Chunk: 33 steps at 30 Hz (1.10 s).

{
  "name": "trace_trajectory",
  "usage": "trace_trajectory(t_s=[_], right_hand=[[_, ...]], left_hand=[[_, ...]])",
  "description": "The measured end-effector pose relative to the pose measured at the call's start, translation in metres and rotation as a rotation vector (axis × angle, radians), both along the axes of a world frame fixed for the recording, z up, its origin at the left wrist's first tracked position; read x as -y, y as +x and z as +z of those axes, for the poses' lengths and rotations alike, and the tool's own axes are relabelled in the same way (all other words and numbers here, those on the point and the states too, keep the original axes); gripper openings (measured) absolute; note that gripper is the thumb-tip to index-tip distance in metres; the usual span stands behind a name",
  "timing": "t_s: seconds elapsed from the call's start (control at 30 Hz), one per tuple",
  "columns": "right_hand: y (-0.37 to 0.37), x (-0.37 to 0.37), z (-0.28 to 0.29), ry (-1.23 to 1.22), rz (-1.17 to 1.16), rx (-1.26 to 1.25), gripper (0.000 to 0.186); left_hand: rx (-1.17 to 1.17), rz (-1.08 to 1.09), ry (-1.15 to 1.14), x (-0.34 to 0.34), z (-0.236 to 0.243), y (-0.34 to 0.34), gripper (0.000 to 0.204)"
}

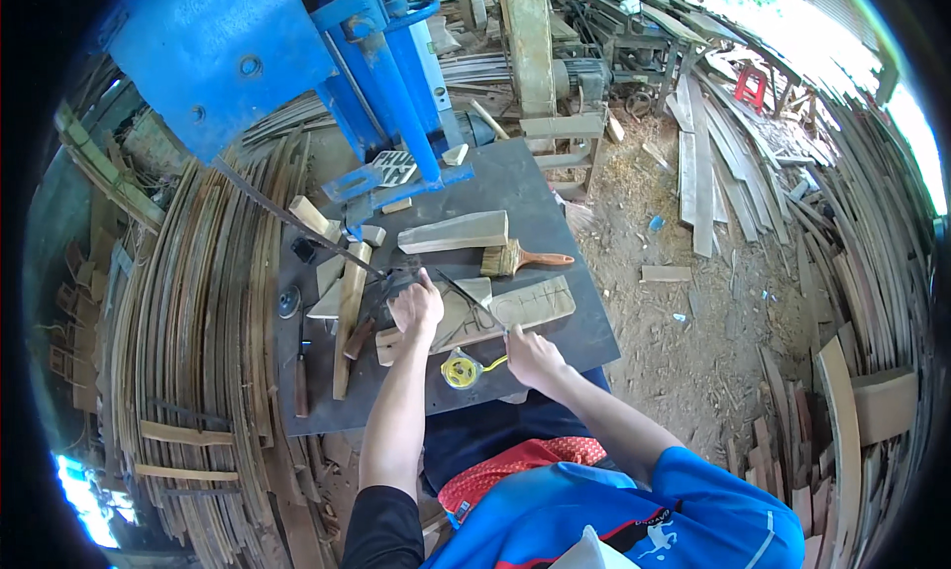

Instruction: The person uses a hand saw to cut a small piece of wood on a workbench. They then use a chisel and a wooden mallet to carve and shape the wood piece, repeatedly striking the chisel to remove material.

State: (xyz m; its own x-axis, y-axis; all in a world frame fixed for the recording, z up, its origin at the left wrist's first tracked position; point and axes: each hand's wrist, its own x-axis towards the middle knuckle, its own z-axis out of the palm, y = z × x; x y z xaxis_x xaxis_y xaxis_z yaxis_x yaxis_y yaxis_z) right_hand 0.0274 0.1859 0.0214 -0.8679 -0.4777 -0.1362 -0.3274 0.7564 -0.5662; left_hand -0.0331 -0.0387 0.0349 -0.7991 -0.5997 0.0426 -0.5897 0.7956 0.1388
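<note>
My left hand (416,307) is closed with the thumb up, beside the lower end of a long thin dark strip (297,224) that slants down from the blue machine. What its fingers grip is hidden. My right hand (535,359) is closed on the near end of a thin dark rod-shaped tool (470,298), whose far end points up and left, close to my left hand. Below both hands lies a pale wooden board (540,303) with dark drawn marks. A yellow tape measure (460,370) rests between my forearms, its short yellow tape reaching toward my right hand.
On the dark tabletop (584,336) lie a wide paintbrush (507,259), a wooden block (453,231) and a wooden-handled tool (301,383). The blue machine (223,59) rises at far left. Stacked planks (188,302) flank the table, with a red stool (751,88) farther off.
</note>
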Motion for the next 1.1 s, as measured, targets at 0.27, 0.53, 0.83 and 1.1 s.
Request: trace_trajectory(t_s=[0.27,0.53,0.83,1.1], right_hand=[[-0.006,0.024,-0.012,-0.022,0.158,-0.099,0.022],[0.027,-0.009,0.023,0.051,0.077,0.091,0.025],[-0.007,0.019,-0.007,0.029,0.125,-0.066,0.025],[0.001,0.017,-0.005,-0.004,0.000,-0.111,0.018]], left_hand=[[0.043,-0.178,-0.024,-0.004,0.003,0.005,0.070],[0.006,-0.100,0.041,0.000,-0.005,0.006,0.068],[-0.072,-0.172,-0.015,-0.005,-0.010,0.005,0.063],[-0.017,-0.204,-0.091,-0.015,-0.007,0.005,0.062]])
